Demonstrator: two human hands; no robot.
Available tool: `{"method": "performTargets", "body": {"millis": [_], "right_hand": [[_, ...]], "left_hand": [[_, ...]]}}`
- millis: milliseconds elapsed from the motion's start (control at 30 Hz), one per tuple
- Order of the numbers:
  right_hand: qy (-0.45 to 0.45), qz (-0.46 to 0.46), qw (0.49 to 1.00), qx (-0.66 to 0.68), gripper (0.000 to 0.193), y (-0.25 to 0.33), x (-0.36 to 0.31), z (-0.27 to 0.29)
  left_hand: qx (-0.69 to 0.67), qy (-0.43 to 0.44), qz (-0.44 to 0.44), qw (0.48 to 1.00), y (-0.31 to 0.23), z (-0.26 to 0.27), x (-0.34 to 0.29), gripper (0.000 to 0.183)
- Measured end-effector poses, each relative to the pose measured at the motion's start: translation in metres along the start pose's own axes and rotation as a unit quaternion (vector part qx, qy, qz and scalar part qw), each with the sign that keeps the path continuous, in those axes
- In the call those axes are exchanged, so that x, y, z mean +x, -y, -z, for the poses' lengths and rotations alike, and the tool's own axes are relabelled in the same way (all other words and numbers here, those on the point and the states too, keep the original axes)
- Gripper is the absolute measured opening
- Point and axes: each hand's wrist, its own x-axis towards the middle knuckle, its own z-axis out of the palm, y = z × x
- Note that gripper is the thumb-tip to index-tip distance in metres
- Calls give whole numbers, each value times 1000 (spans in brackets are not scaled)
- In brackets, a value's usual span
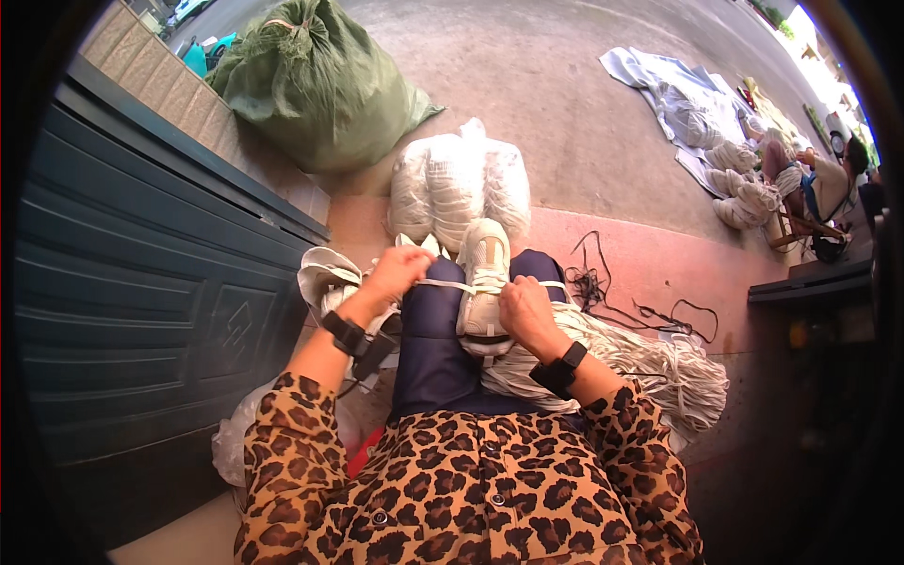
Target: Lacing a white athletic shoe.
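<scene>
A beige lace-up shoe (486, 315) rests upright between my thighs, its toe toward me or away I cannot tell. A flat pale shoelace (443, 283) comes out of it to both sides across my dark trousers. At the shoe's left, the fingers of my left hand (399, 271) are pinched together by one end of the lace. My right hand (527, 309) is closed beside the shoe, with the other stretch of lace at its fingers. A thick bundle of white laces (659, 372) lies over and beside my right leg.
More pale shoes (328, 268) are at my left, beside a dark blue door (169, 292). A plastic-wrapped bundle (457, 184) sits ahead, with a big green sack (320, 89) behind it. Black laces (591, 287) lie on the floor. Another person (833, 184) sits far right near more bundles.
</scene>
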Motion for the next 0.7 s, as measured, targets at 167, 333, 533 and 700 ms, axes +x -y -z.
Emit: {"method": "performTargets", "body": {"millis": [167,333,533,700], "right_hand": [[57,-34,992,108,8,-8,7,-1],[26,11,989,148,11,-10,3,6],[-35,58,986,150,5,-4,5,7],[45,77,989,117,9,-6,23,7]], "left_hand": [[130,28,-73,988,8,-56,0,20],[359,-42,-181,915,15,-84,-3,17],[392,-88,-219,889,22,-86,-6,15],[384,-82,-221,893,25,-87,-6,13]]}}
